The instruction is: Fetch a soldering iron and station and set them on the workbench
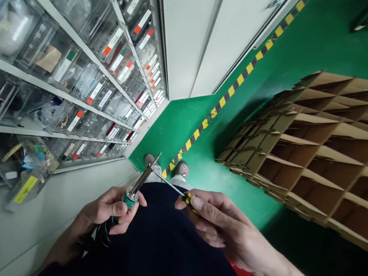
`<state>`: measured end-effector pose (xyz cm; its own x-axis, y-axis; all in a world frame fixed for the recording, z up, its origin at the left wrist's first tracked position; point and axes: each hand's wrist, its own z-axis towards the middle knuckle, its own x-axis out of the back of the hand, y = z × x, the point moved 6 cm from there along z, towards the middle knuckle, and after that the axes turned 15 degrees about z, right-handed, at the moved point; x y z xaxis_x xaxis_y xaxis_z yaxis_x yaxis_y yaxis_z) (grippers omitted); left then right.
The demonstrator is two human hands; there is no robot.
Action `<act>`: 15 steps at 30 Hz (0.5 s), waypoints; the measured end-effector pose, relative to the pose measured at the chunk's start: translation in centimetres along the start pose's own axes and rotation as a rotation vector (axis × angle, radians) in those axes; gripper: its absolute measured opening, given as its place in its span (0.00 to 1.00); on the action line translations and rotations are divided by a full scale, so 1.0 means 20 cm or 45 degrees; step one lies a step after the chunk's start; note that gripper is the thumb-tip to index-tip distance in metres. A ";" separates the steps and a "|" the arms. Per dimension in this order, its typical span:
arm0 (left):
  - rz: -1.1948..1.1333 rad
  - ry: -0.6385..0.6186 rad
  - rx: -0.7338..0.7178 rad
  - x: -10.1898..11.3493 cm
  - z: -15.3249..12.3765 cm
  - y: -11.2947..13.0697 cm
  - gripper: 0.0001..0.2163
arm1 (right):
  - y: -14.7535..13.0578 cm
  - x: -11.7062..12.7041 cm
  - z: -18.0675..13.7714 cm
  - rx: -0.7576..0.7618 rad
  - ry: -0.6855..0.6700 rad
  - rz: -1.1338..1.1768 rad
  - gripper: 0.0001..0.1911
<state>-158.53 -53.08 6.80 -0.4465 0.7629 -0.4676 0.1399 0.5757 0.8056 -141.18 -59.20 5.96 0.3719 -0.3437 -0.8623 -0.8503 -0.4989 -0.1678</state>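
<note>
In my left hand (113, 208) is a soldering iron (138, 182), gripped by its green and black handle. Its metal barrel and pointed tip slant up and away from me, and a dark cable hangs below the handle. My right hand (212, 216) is closed round the yellow and black handle of a screwdriver (171, 184). The thin steel shaft points left, and its end meets the iron's barrel near the collar below the tip. Whether it sits in a screw there is too small to tell.
Shelves of clear drawers (87, 84) with labels line the left side; one drawer (30, 172) sticks out low. A grey cabinet (198, 31) stands ahead. Yellow-black tape (222, 101) crosses the green floor (172, 123). Stacked cardboard dividers (321, 151) stand at the right.
</note>
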 end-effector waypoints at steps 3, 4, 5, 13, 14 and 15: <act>-0.026 -0.029 0.011 -0.01 0.00 0.00 0.16 | 0.00 0.00 0.00 0.039 -0.015 -0.092 0.22; -0.027 -0.035 0.018 -0.01 0.00 0.00 0.16 | 0.00 0.00 0.00 0.050 -0.026 -0.132 0.22; -0.026 -0.041 0.025 -0.02 0.00 0.00 0.16 | -0.01 0.00 -0.01 0.079 -0.031 -0.189 0.23; -0.030 -0.057 0.045 -0.02 -0.01 -0.03 0.17 | -0.13 -0.09 -0.07 0.702 -0.088 -1.144 0.20; -0.032 -0.058 0.047 -0.02 -0.01 -0.03 0.17 | -0.13 -0.11 -0.09 0.804 -0.112 -1.253 0.17; -0.039 -0.060 0.045 -0.02 -0.01 -0.03 0.17 | -0.14 -0.13 -0.10 0.911 -0.129 -1.354 0.14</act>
<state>-158.64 -53.82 6.51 -0.4088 0.7574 -0.5091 0.1582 0.6082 0.7778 -139.04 -58.63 9.60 0.9842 0.0355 -0.1737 -0.1755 0.0575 -0.9828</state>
